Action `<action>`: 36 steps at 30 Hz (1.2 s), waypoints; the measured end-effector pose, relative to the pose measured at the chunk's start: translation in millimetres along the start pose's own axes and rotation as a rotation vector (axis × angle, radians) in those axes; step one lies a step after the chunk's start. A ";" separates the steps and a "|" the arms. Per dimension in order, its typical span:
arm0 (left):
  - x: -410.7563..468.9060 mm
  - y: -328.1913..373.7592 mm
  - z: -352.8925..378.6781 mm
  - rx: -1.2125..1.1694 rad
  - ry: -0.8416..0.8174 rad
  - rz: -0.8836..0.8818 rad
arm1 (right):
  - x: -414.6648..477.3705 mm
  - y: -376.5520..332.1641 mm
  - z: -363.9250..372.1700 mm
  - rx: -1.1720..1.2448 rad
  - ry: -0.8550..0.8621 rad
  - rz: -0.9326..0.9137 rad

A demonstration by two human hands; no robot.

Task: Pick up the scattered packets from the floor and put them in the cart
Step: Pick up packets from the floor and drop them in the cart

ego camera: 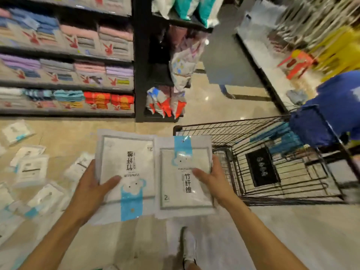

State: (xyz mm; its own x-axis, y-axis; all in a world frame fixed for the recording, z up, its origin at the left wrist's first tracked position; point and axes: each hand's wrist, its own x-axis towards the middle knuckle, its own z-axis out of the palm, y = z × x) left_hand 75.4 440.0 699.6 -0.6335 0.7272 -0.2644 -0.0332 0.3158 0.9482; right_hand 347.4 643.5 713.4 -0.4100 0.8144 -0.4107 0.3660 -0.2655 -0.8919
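Two packets are off the floor, held side by side at about waist height and just left of the cart (229,122). The left hand (91,184) clasps the left packet (128,162), thumb across its face and fingers behind. The right hand (212,178) clasps the right packet (185,182) the same way, at its right edge. The two packets overlap slightly along their inner edges, and their print runs in opposite directions. Neither is over the basket yet, though the right packet's corner sits in front of the cart's near corner in this view. Many more packets (31,168) lie scattered on the floor to the left, some of them overlapping.

Risks, as judged: each packet is held at one edge only and the film looks slick, so a quick swing to the right could let one slide out and drop short of the basket. Releasing low could catch a packet on the wire rim. The cart may roll if it is bumped. The shoe (189,246) stands near the floor packets, so a step to the left could land on one.

Cart contents: a black flat item (262,166) lies on the basket bottom. Blue-striped items (278,137) sit towards the far side but are too blurred to identify. A blue fabric mass (331,106) covers the far end, and I cannot tell what it is.
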 end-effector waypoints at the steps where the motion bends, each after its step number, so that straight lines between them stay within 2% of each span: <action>1: 13.8 5.0 35.1 -0.010 -0.032 0.015 | 6.6 1.5 -36.8 0.009 0.054 0.015; 7: 89.0 -3.3 264.3 -0.069 -0.191 0.013 | 89.5 59.7 -234.2 -0.046 0.215 0.123; 10: 122.9 -39.7 352.1 -0.065 -0.272 -0.088 | 136.7 107.7 -292.6 -0.082 0.210 0.198; 13: 150.7 -84.9 406.5 -0.059 -0.267 -0.197 | 182.0 152.9 -319.3 -0.111 0.142 0.278; 21: 194.4 -192.1 448.4 0.045 -0.271 -0.419 | 286.8 274.9 -322.3 -0.174 0.053 0.377; 26: 207.6 -243.2 467.5 0.108 -0.300 -0.536 | 305.7 332.8 -321.3 -0.248 0.110 0.498; 28: 208.8 -265.3 475.4 0.190 -0.285 -0.580 | 309.3 352.6 -321.2 -0.288 0.116 0.556; 32: 202.2 -295.4 484.6 0.559 -0.257 -0.602 | 309.6 382.6 -319.7 -0.486 0.093 0.619; 36: 197.4 -304.8 487.9 0.617 -0.279 -0.655 | 315.6 391.0 -311.5 -0.497 0.103 0.642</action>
State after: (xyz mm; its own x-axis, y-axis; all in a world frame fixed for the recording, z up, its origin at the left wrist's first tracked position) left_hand 337.7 784.5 272.5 -0.4230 0.3847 -0.8204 0.1487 0.9226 0.3560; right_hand 621.3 957.4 294.0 0.0749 0.6313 -0.7719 0.8412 -0.4557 -0.2911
